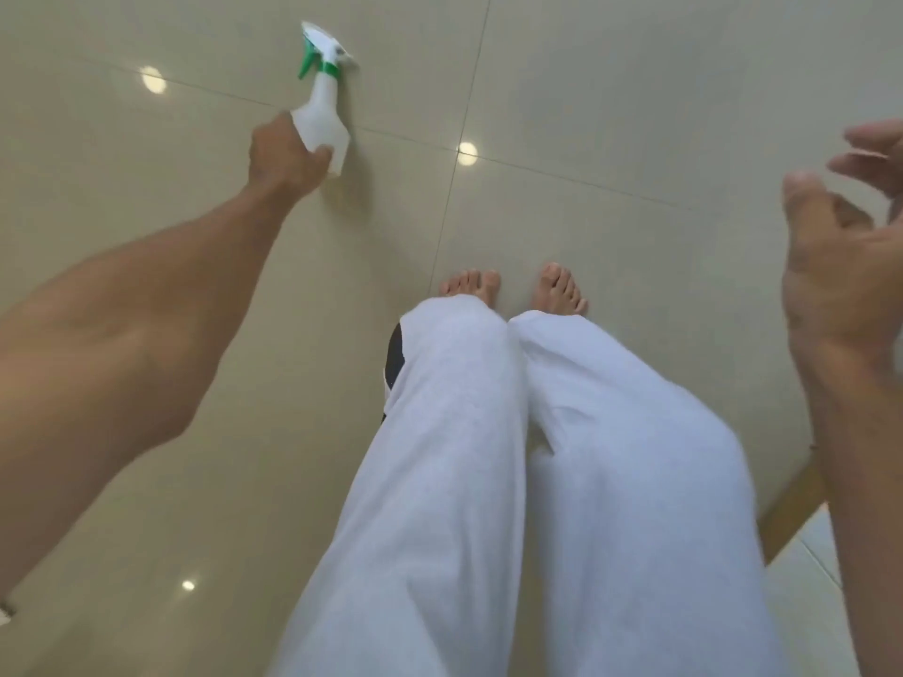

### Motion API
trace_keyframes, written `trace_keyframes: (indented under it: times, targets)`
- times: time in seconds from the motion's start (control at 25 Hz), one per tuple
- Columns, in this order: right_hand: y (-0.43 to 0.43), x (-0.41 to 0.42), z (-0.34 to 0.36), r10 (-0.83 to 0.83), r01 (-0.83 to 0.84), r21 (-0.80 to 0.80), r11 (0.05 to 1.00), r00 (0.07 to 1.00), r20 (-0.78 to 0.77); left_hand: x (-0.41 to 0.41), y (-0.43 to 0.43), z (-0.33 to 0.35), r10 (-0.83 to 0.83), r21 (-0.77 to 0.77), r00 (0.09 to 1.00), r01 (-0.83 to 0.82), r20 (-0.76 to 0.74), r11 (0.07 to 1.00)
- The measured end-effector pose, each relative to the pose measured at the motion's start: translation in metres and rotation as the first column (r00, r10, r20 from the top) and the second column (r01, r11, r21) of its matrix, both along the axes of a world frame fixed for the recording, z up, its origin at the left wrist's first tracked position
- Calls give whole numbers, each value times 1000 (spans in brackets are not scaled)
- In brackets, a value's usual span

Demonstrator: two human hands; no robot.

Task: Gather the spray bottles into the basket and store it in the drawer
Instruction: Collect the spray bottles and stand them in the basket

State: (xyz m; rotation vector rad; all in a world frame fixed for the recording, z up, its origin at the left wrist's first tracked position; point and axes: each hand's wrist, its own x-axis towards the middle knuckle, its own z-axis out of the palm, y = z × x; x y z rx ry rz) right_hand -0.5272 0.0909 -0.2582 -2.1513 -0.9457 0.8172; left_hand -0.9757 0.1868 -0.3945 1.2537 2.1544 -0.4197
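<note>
A white spray bottle with a green trigger and collar is on the beige tiled floor at the upper left, its nozzle pointing away from me. My left hand reaches far out and grips the bottle's lower body. At the right edge, my right hand is raised with its fingers spread and nothing in it. No basket or drawer is in view.
Glossy beige floor tiles with dark grout lines fill the view. My legs in white trousers and bare feet stand in the middle. A wooden strip crosses the floor at the lower right.
</note>
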Motion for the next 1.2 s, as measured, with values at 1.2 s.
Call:
trace_keyframes:
  times: [1.2]
  targets:
    - [-174,47,315,-652,684,-52,728,666,-362,379,-140,376,-595,227,241,765,767,602]
